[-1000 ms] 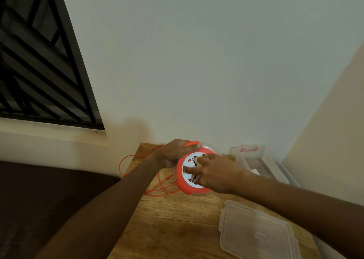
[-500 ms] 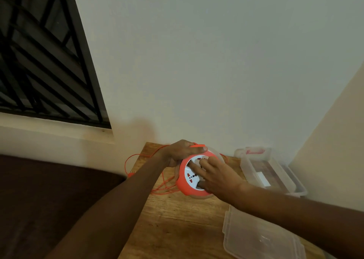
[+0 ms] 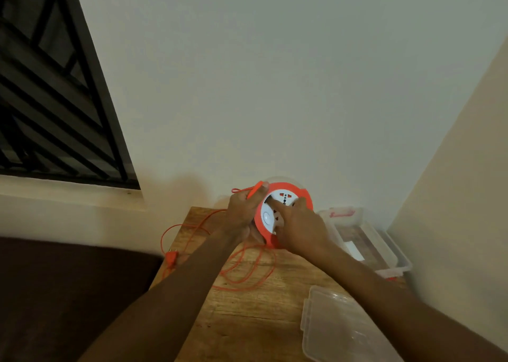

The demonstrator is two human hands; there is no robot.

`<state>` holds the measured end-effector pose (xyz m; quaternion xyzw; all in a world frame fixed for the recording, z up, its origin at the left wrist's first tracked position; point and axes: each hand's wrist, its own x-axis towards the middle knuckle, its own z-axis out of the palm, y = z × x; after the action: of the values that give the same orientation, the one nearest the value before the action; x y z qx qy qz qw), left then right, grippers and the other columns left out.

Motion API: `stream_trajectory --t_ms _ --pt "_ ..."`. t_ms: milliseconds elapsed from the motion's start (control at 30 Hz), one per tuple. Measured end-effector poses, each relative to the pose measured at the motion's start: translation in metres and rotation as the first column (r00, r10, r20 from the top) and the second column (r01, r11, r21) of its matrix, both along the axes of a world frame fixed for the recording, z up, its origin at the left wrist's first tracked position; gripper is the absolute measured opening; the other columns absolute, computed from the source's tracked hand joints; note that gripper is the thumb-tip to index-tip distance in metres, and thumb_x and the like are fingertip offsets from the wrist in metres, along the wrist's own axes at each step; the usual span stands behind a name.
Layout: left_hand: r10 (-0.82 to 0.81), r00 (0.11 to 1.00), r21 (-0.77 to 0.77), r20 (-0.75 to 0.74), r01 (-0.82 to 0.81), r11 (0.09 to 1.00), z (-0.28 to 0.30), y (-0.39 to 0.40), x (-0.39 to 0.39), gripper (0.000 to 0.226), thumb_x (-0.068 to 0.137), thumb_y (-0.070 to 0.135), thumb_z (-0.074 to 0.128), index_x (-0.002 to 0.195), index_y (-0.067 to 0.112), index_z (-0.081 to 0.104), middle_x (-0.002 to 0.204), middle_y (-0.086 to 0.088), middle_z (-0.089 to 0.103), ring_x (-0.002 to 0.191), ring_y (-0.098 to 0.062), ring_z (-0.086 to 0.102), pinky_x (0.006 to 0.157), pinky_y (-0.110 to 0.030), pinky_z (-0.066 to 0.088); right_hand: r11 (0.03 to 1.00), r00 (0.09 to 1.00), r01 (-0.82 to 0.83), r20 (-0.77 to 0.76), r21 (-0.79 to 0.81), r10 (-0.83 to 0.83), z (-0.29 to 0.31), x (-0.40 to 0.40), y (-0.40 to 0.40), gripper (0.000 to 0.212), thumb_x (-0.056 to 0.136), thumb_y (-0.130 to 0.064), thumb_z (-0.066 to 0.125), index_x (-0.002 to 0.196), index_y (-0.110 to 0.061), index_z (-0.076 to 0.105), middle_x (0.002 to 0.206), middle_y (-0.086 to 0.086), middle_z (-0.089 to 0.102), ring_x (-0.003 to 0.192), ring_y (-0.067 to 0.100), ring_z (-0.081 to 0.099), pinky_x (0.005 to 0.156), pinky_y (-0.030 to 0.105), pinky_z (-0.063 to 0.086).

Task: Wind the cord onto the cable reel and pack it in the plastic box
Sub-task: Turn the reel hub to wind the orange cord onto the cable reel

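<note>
A pale wall (image 3: 275, 86) is seen behind everything, with a dark barred window (image 3: 49, 86) at its left. A wooden desk (image 3: 247, 320) is set into the corner, and a dark brown surface (image 3: 68, 293) lies along its left edge. At the desk's far right corner a clear plastic box (image 3: 384, 246) is placed, open-topped, with red clips at its ends; its clear lid (image 3: 338, 331) is laid flat near the desk's right edge, closer to the viewer and apart from the box. The orange and white cable reel (image 3: 277, 210) is held up on edge above the far part of the desk, between box and window. It is gripped at its left rim by the left hand (image 3: 244, 213), and fingers of the right hand (image 3: 299, 227) are pressed onto its white socket face, hiding its lower right part. Loose orange cord (image 3: 247, 273) is spread in loops on the desk beneath the forearms, partly hidden by them. The orange plug (image 3: 171, 257) is found at the desk's left edge.
</note>
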<state>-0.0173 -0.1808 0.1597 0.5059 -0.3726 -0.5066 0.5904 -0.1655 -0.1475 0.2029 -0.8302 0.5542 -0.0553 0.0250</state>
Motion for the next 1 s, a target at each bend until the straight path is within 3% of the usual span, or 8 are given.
stream_trajectory --t_ms 67,133,267,367,433,567,800,1000 --pt "-0.009 0.998 -0.011 0.062 0.009 1.0 0.0 0.0 0.001 0.042 0.09 0.042 0.075 0.1 0.001 0.076 0.096 -0.018 0.08 0.087 -0.036 0.078 0.079 -0.047 0.065 0.995 0.989 0.043 0.14 0.091 -0.055 -0.003 0.004 0.004 0.071 0.089 -0.036 0.062 0.148 -0.044 0.025 0.141 0.017 0.042 0.111 0.032 0.058 0.083 0.038 0.053" --pt "-0.051 0.993 0.022 0.11 0.048 0.999 -0.001 0.002 0.006 0.04 0.091 0.045 0.073 0.098 0.006 0.077 0.093 -0.015 0.081 0.083 -0.033 0.079 0.076 -0.045 0.066 0.999 0.989 0.006 0.15 0.042 -0.012 -0.004 0.003 0.008 0.065 0.09 -0.035 0.06 0.148 -0.04 0.03 0.141 0.011 0.052 0.113 0.028 0.06 0.085 0.038 0.054" --pt "-0.083 0.995 0.086 0.056 0.078 0.993 -0.005 0.003 0.024 0.041 0.09 0.044 0.074 0.093 0.003 0.075 0.088 -0.018 0.079 0.076 -0.034 0.075 0.073 -0.046 0.063 0.938 0.949 -0.299 -0.153 -0.172 0.275 -0.002 -0.017 0.002 0.046 0.089 -0.022 0.062 0.134 -0.03 0.054 0.132 0.009 0.058 0.106 0.03 0.063 0.078 0.041 0.056" --pt "-0.171 0.985 0.1 0.031 0.168 0.981 -0.002 0.004 0.036 0.059 0.085 0.047 0.078 0.105 -0.008 0.07 0.097 -0.025 0.074 0.085 -0.039 0.071 0.084 -0.055 0.059 0.837 0.814 -0.526 -0.373 -0.151 0.445 0.001 -0.033 -0.005 0.035 0.074 -0.006 0.076 0.105 -0.022 0.073 0.136 0.014 0.054 0.104 0.035 0.062 0.06 0.042 0.058" --pt "-0.265 0.961 0.117 0.082 0.255 0.96 0.002 0.005 0.037 0.05 0.09 0.043 0.074 0.108 -0.004 0.071 0.095 -0.023 0.075 0.082 -0.036 0.073 0.077 -0.047 0.062 0.757 0.71 -0.643 -0.459 -0.114 0.534 0.003 -0.035 -0.005 0.034 0.07 -0.006 0.081 0.099 -0.022 0.075 0.142 0.015 0.052 0.105 0.035 0.063 0.059 0.043 0.059" --pt "-0.349 0.918 0.16 0.189 0.322 0.933 0.008 0.008 0.033 0.032 0.098 0.038 0.065 0.099 0.006 0.072 0.082 -0.01 0.078 0.066 -0.021 0.076 0.06 -0.033 0.063 0.684 0.58 -0.729 -0.561 -0.034 0.591 0.004 -0.024 -0.001 0.035 0.083 -0.014 0.074 0.115 -0.026 0.07 0.151 0.022 0.037 0.111 0.041 0.059 0.073 0.049 0.059" --pt "-0.369 0.914 0.178 0.167 0.34 0.923 0.002 0.015 0.043 0.047 0.095 0.041 0.068 0.114 -0.003 0.069 0.105 -0.028 0.073 0.085 -0.035 0.073 0.08 -0.045 0.063 0.711 0.556 -0.703 -0.596 0.036 0.58 0.001 -0.014 0.007 0.049 0.099 -0.024 0.055 0.142 -0.037 0.037 0.158 0.026 0.017 0.117 0.045 0.055 0.083 0.052 0.056" --pt "-0.394 0.901 0.188 0.183 0.361 0.913 0.001 0.019 0.037 0.049 0.095 0.046 0.067 0.112 0.0 0.071 0.099 -0.019 0.072 0.083 -0.03 0.071 0.085 -0.044 0.06 0.743 0.5 -0.67 -0.735 0.008 0.458 -0.001 0.003 0.017 0.06 0.096 -0.029 0.059 0.149 -0.035 0.031 0.151 0.026 0.03 0.124 0.043 0.047 0.097 0.052 0.045"
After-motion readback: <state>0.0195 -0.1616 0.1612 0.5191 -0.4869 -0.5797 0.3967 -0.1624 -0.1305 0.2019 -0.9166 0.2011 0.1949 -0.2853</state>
